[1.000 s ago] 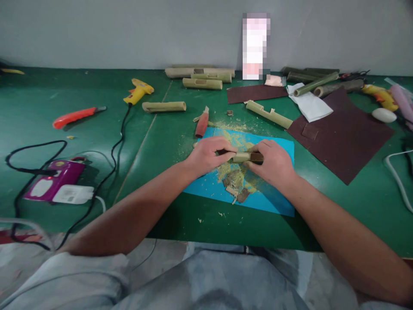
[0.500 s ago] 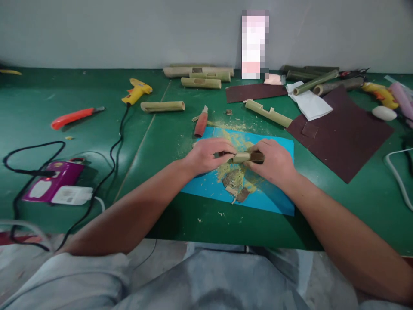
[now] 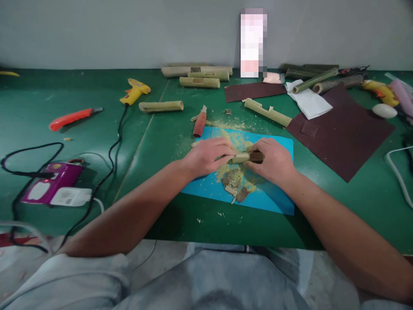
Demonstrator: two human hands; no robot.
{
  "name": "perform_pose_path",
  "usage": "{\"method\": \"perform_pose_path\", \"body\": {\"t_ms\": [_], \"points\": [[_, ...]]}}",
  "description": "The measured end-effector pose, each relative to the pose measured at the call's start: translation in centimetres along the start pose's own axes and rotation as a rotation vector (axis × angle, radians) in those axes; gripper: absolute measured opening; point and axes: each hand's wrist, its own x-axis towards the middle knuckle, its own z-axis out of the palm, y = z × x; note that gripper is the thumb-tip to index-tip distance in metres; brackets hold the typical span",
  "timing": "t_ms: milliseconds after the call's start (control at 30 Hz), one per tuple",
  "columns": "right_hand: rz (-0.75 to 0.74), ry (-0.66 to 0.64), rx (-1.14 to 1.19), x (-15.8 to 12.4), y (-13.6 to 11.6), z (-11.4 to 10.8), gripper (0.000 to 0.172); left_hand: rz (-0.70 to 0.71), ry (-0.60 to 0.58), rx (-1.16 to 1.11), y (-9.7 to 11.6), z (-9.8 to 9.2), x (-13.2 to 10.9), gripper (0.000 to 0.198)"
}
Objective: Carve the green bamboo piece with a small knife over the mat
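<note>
Over a blue sheet, both hands meet at a short pale bamboo tube that lies level, left to right. My left hand is closed on its left end, fingers on top. My right hand is closed around a small piece of dark brown sandpaper, which sits against the tube's right part. How far the sandpaper wraps the tube is hidden. Yellowish dust and bamboo chips lie on the sheet beneath. A red-handled knife rests just beyond the left hand.
Several cut bamboo tubes lie at the back, one notched tube nearer. At right are a large brown sandpaper sheet and white paper. At left are a yellow glue gun, an orange cutter and a purple box with cables.
The left fingers have closed up over the dark gap beneath them at the tube's left end. Both hands stay in nearly the same place, and the view has shifted very slightly.
</note>
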Motion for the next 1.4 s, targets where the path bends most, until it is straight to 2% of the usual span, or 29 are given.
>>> {"method": "perform_pose_path", "body": {"t_ms": [67, 233, 367, 467, 667, 800, 933, 1167, 1400], "points": [[0.007, -0.015, -0.002, 0.05, 0.03, 0.0, 0.016, 0.006, -0.029, 0.011, 0.03, -0.1, 0.05, 0.023], [0.018, -0.027, -0.023, 0.13, 0.13, -0.02, 0.018, -0.015, 0.009, 0.04, 0.22, -0.04, 0.15, 0.024], [0.022, -0.026, -0.01, 0.15, 0.23, 0.0, 0.02, -0.009, -0.032, 0.05, 0.48, 0.0, 0.16, 0.023], [0.015, -0.021, -0.028, 0.15, 0.29, 0.08, 0.02, -0.027, -0.017, 0.074, 0.43, -0.06, 0.16, 0.023], [0.015, -0.014, -0.019, 0.1, 0.26, 0.09, 0.02, -0.034, -0.042, 0.034, 0.29, -0.23, -0.1, 0.023], [0.02, -0.016, -0.048, 0.1, 0.21, 0.06, 0.023, -0.045, -0.016, 0.052, 0.15, -0.23, -0.08, 0.023], [0.028, -0.022, -0.032, 0.13, 0.22, 0.11, 0.023, -0.021, -0.024, -0.002, 0.23, -0.26, 0.04, 0.022], [0.041, -0.035, -0.034, 0.14, 0.17, 0.09, 0.022, 0.01, -0.048, 0.068, 0.51, -0.07, 0.25, 0.024], [0.041, -0.038, -0.046, 0.2, 0.04, 0.05, 0.022, 0.079, -0.013, 0.142, 0.55, 0.23, 0.43, 0.025]]}}
